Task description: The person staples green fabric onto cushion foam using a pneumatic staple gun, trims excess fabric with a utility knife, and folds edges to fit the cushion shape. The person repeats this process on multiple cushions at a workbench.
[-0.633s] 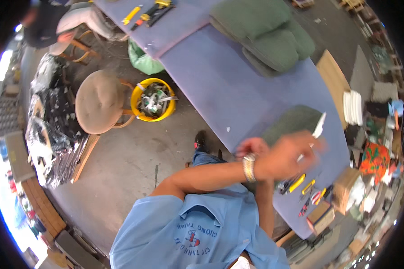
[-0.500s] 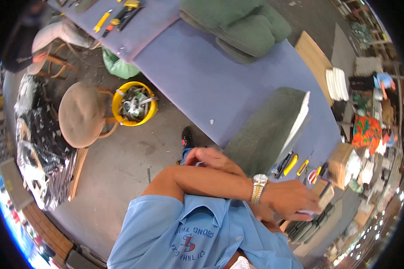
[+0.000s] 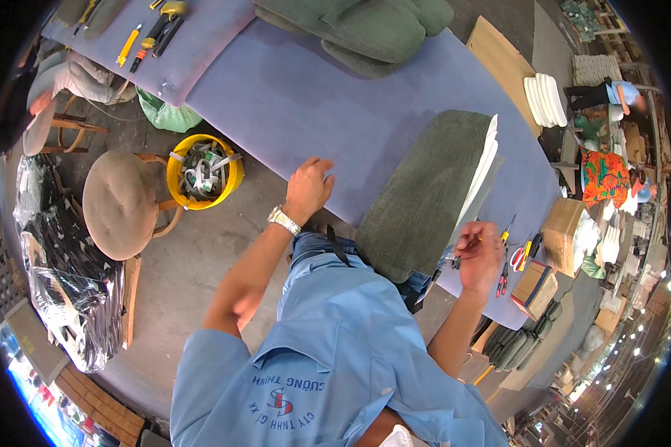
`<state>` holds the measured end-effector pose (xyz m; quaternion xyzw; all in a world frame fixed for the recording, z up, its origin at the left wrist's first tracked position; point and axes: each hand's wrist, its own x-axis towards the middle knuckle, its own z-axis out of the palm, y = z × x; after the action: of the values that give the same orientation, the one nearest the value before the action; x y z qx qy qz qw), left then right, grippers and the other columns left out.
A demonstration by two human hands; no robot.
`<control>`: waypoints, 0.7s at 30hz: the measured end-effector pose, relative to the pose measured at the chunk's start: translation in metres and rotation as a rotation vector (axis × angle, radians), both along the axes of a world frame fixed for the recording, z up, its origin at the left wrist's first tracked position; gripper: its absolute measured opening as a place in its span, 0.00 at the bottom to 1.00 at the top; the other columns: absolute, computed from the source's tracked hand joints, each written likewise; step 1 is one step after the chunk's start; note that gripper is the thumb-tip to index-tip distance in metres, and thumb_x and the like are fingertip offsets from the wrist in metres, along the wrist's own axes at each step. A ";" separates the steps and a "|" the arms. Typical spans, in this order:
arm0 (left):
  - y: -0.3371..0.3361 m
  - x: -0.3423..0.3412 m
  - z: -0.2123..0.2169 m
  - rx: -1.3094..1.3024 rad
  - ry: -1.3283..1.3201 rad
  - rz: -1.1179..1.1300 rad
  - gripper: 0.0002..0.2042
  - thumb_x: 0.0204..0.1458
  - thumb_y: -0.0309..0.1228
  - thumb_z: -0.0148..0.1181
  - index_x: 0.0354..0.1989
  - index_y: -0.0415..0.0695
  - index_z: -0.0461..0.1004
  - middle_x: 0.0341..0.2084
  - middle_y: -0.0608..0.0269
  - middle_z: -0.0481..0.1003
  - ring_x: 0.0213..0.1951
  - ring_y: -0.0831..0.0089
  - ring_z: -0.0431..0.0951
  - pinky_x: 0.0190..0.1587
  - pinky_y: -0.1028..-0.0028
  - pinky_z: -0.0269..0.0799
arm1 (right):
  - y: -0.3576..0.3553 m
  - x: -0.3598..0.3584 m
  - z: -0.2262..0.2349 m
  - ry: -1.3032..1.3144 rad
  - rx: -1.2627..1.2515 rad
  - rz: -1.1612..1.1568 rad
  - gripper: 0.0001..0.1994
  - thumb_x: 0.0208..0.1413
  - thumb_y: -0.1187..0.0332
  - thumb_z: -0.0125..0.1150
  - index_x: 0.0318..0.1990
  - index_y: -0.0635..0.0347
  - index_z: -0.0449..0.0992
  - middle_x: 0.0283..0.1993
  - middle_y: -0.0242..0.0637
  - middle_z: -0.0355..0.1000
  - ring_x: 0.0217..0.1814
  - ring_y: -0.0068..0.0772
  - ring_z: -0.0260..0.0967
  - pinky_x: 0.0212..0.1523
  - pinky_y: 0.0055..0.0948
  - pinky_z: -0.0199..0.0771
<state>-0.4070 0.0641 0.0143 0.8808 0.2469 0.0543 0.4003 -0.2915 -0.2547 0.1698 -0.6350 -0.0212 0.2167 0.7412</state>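
My left hand [image 3: 309, 190], with a metal-band watch [image 3: 284, 220] on its wrist, hovers by the near edge of the blue-grey table [image 3: 276, 97]. Its fingers are apart and nothing shows in them. On the right, my right hand [image 3: 481, 257] is raised beside the tools, its fingers curled in. A speck of yellow shows at the fingertips, but I cannot make out what they hold. Between my hands lies a dark green fabric-covered cushion piece [image 3: 425, 194], overhanging the near table edge. White layers [image 3: 479, 179] show along its right side.
A screwdriver [image 3: 508, 227], red-handled scissors [image 3: 517, 258] and red pliers [image 3: 502, 282] lie right of my right hand, near a cardboard box [image 3: 561, 227]. Green cushions [image 3: 373, 37] are piled at the back. A yellow bucket [image 3: 235, 182] of scraps stands beside a round padded seat [image 3: 119, 205].
My crossed arms have come apart. The left hand has swung from the far right to the left and no longer shows a small white piece; the right hand has moved right to the tools.
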 end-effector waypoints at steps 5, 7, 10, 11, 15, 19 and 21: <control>-0.034 -0.010 -0.086 0.098 -0.091 -0.025 0.13 0.55 0.24 0.62 0.49 0.43 0.79 0.47 0.53 0.75 0.48 0.52 0.79 0.50 0.57 0.79 | -0.028 0.011 -0.022 -0.117 -0.344 -0.211 0.13 0.72 0.59 0.56 0.41 0.60 0.75 0.39 0.36 0.78 0.29 0.20 0.72 0.26 0.23 0.75; -0.040 -0.004 -0.092 0.183 -0.083 -0.042 0.11 0.55 0.25 0.60 0.46 0.44 0.79 0.45 0.53 0.75 0.48 0.53 0.78 0.49 0.57 0.79 | -0.029 0.006 -0.039 -0.101 -0.435 -0.226 0.12 0.72 0.60 0.56 0.41 0.60 0.76 0.38 0.34 0.77 0.28 0.19 0.70 0.26 0.21 0.75; -0.043 0.005 -0.095 0.223 -0.042 -0.076 0.07 0.57 0.26 0.57 0.41 0.44 0.78 0.39 0.53 0.76 0.45 0.51 0.79 0.47 0.56 0.78 | -0.028 -0.002 -0.072 -0.169 -0.546 -0.189 0.13 0.71 0.59 0.57 0.41 0.59 0.77 0.33 0.29 0.73 0.28 0.17 0.68 0.25 0.21 0.70; -0.038 -0.002 -0.095 0.138 -0.007 -0.010 0.06 0.56 0.26 0.57 0.41 0.44 0.78 0.38 0.52 0.76 0.43 0.51 0.79 0.47 0.55 0.78 | -0.028 -0.001 -0.076 -0.204 -0.609 -0.174 0.12 0.71 0.60 0.57 0.39 0.59 0.78 0.31 0.28 0.70 0.27 0.16 0.66 0.24 0.20 0.67; 0.003 -0.056 -0.100 -0.016 0.067 0.214 0.08 0.56 0.31 0.61 0.42 0.44 0.79 0.35 0.49 0.78 0.40 0.48 0.81 0.45 0.55 0.78 | -0.028 0.003 -0.080 -0.252 -0.625 -0.341 0.11 0.71 0.62 0.56 0.40 0.60 0.78 0.33 0.28 0.70 0.25 0.17 0.63 0.24 0.20 0.66; 0.081 -0.137 -0.060 -0.339 0.225 1.052 0.23 0.51 0.40 0.72 0.54 0.45 0.79 0.48 0.49 0.82 0.49 0.51 0.82 0.53 0.59 0.78 | -0.050 0.023 -0.110 -0.204 -0.689 -0.406 0.15 0.70 0.58 0.59 0.52 0.61 0.76 0.48 0.34 0.75 0.36 0.22 0.68 0.33 0.26 0.72; 0.117 -0.206 -0.104 -0.031 0.392 1.069 0.37 0.50 0.46 0.71 0.66 0.37 0.69 0.56 0.41 0.76 0.60 0.47 0.75 0.65 0.58 0.70 | -0.054 0.045 -0.136 -0.421 -0.744 -0.384 0.18 0.70 0.58 0.60 0.57 0.63 0.73 0.53 0.38 0.73 0.45 0.28 0.70 0.41 0.29 0.73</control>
<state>-0.6127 0.1809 -0.0897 0.6209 0.7289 0.0812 0.2767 -0.2468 -0.3087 0.0338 -0.8801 0.0259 -0.0651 0.4697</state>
